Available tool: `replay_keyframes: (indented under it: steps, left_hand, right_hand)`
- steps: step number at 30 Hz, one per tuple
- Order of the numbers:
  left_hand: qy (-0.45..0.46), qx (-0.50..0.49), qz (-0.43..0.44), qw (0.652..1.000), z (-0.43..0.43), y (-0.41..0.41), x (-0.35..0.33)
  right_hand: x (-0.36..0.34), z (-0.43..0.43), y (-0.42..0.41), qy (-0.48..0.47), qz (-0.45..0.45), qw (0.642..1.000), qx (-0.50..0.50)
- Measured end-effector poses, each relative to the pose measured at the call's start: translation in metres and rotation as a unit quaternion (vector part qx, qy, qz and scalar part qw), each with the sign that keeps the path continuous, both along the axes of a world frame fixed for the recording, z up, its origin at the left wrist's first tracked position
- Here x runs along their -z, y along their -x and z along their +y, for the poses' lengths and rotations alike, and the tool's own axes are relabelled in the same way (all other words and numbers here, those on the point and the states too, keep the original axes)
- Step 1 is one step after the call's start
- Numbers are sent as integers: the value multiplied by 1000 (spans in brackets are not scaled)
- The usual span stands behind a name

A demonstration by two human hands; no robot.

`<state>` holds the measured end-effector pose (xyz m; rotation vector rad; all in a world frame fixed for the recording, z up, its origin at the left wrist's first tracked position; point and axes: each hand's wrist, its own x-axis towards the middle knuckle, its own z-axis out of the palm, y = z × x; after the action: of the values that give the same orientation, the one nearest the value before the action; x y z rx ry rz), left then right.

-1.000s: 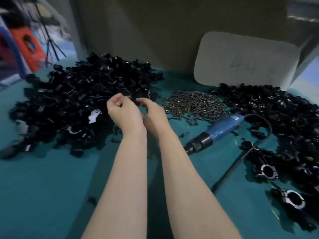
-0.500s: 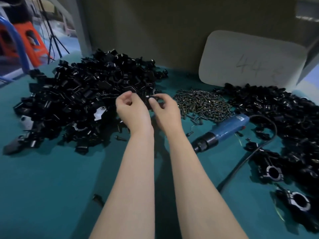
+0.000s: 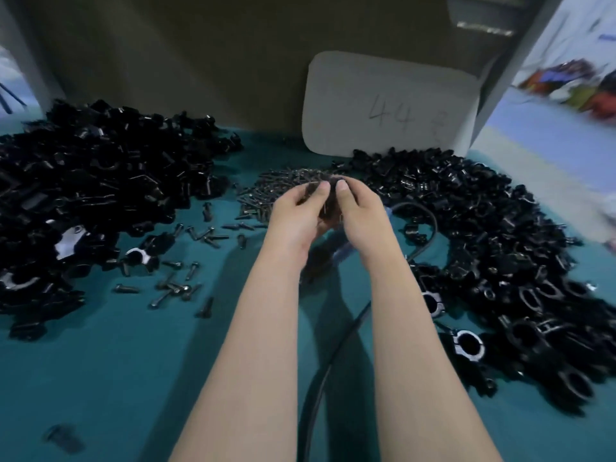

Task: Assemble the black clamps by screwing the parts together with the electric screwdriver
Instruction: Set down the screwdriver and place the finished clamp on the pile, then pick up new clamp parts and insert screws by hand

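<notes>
1. Plainly, the left hand (image 3: 295, 215) and right hand (image 3: 361, 211) are brought together, thumbs side by side; both curl round a dark clamp part (image 3: 328, 208) held up between them above the middle of the tabletop (image 3: 116, 378); it is blurred, so I cannot tell whether it is one piece or two being mated.
2. The hold sits right over the screw pile (image 3: 276, 191), toward the far edge; probably so that a screw is a short reach away once the pieces line up.
3. Loose black parts (image 3: 100, 175) are heaped at the far left; more clamp pieces (image 3: 483, 228) run along the right edge; finished clamps (image 3: 470, 343) with bright bores lie at the near right, which looks like stock kept apart from output.
4. The electric screwdriver (image 3: 343, 253) lies beneath the wrists, mostly hidden; its cable (image 3: 333, 345) trails to the near edge; neither hand touches it, so driving looks not yet begun.
</notes>
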<state>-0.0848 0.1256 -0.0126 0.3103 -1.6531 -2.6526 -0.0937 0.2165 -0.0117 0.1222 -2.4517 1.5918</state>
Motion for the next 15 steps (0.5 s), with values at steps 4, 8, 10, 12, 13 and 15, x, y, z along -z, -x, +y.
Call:
replay_keyframes:
  steps: [4, 8, 10, 12, 13, 15]
  left_hand:
    - [-16, -3, -22, 1000, 42, 16, -8]
    - [-29, -18, -23, 999, 73, 35, -10]
    - [-19, -7, -29, 999, 84, 44, -10]
    - [-20, 3, -44, 999, 90, 51, -9]
    - [-31, 10, -48, 998, 92, 52, -10]
    - [-57, 11, -48, 997, 95, 54, -9]
  right_hand:
    - [9, 45, 18, -49, 3, 980, 192]
    - [13, 81, 47, -142, -51, 945, 289]
    - [11, 87, 61, -181, -102, 936, 286]
    - [11, 88, 72, -172, -173, 928, 282]
    - [13, 89, 76, -168, -200, 923, 282]
    - [18, 90, 82, -172, -227, 914, 289]
